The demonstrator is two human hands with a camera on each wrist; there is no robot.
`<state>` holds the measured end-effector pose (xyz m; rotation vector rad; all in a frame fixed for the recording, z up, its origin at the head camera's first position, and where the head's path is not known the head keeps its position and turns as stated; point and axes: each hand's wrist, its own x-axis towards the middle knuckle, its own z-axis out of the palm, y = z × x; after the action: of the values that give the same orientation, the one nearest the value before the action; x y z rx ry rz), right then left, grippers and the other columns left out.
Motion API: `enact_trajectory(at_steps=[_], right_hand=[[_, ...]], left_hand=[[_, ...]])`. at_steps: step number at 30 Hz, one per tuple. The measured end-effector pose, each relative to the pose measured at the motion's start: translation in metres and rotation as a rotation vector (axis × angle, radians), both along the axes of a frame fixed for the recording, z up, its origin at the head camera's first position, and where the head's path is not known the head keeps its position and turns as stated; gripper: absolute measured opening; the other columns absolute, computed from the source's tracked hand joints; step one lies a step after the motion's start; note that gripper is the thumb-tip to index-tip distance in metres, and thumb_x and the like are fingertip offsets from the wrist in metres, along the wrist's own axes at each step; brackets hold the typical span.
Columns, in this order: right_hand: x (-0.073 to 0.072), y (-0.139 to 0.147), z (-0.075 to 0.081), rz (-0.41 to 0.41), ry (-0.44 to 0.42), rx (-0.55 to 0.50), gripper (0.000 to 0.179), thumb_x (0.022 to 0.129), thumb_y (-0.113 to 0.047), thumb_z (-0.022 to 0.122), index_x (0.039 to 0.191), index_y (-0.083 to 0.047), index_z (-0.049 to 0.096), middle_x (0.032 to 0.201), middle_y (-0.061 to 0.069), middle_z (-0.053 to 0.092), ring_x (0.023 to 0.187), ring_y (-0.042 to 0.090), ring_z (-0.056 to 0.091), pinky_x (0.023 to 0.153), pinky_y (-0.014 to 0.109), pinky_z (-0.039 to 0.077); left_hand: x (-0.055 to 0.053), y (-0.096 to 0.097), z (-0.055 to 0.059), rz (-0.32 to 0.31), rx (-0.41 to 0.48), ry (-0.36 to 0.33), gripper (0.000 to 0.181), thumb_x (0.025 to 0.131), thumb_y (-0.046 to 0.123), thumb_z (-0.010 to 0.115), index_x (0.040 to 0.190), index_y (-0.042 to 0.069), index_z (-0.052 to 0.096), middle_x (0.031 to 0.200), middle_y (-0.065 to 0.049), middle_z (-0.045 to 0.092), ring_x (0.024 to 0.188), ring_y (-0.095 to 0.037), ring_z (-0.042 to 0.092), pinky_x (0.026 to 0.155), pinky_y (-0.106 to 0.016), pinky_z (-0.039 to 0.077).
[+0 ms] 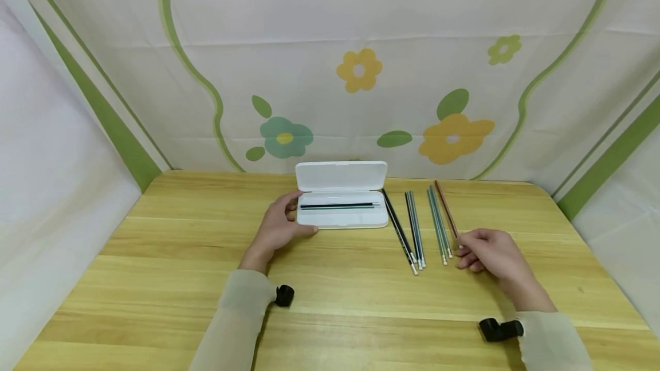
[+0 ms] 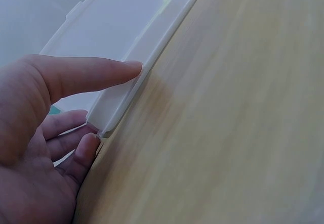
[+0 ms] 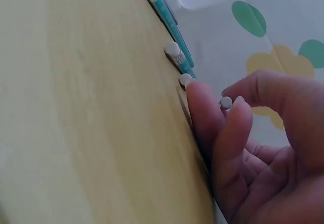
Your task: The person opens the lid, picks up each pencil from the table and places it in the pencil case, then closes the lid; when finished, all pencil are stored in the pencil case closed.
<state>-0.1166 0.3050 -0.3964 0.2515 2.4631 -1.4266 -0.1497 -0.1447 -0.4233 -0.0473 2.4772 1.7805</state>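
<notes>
A white pencil case [image 1: 340,220] lies with its lid [image 1: 341,177] raised at the back; a black pencil [image 1: 330,205] and a green one lie inside. My left hand [image 1: 275,227] holds the case's left end, the thumb [image 2: 96,75] on the front edge and the other fingers at the side. On the right, my right hand [image 1: 492,253] pinches a reddish-brown pencil [image 1: 446,208] near its eraser end. That pencil's white eraser [image 3: 226,102] shows between thumb and fingers in the right wrist view. Just left of it lie teal pencils [image 1: 436,222].
Between the case and the teal pencils are black pencils [image 1: 396,227] and a further bunch of dark and grey-blue pencils [image 1: 414,228], erasers towards me. All rest on a wooden table [image 1: 361,314]. A flowered curtain [image 1: 309,73] hangs behind the table's far edge.
</notes>
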Motion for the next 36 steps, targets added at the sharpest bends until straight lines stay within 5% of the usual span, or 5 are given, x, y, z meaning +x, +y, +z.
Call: enact_trajectory(at_steps=[11, 24, 36], right_hand=[[-0.003, 0.007, 0.002, -0.041, 0.004, -0.162, 0.044, 0.112, -0.025, 0.054, 0.141, 0.009, 0.053, 0.098, -0.006, 0.075, 0.083, 0.007, 0.073, 0.071, 0.024, 0.061], [-0.003, 0.008, 0.008, -0.052, 0.078, -0.417, 0.029, 0.109, -0.027, 0.066, 0.128, -0.006, 0.063, 0.104, -0.004, 0.077, 0.090, 0.009, 0.072, 0.076, 0.023, 0.059], [0.001, 0.003, 0.015, -0.027, 0.096, -0.460, 0.024, 0.108, -0.024, 0.067, 0.125, -0.007, 0.065, 0.106, -0.004, 0.077, 0.090, 0.009, 0.071, 0.076, 0.022, 0.058]], left_hand=[[0.000, 0.000, 0.001, 0.005, -0.012, -0.004, 0.093, 0.077, 0.007, 0.095, 0.159, 0.014, 0.051, 0.145, -0.015, 0.062, 0.117, -0.031, 0.063, 0.098, -0.038, 0.053], [-0.002, -0.001, 0.000, 0.008, -0.026, -0.005, 0.094, 0.077, 0.009, 0.095, 0.159, 0.015, 0.051, 0.146, -0.014, 0.062, 0.117, -0.031, 0.061, 0.098, -0.038, 0.052], [-0.001, 0.000, 0.000, 0.002, -0.009, -0.007, 0.093, 0.077, 0.007, 0.095, 0.159, 0.014, 0.051, 0.145, -0.014, 0.062, 0.115, -0.031, 0.064, 0.098, -0.039, 0.054]])
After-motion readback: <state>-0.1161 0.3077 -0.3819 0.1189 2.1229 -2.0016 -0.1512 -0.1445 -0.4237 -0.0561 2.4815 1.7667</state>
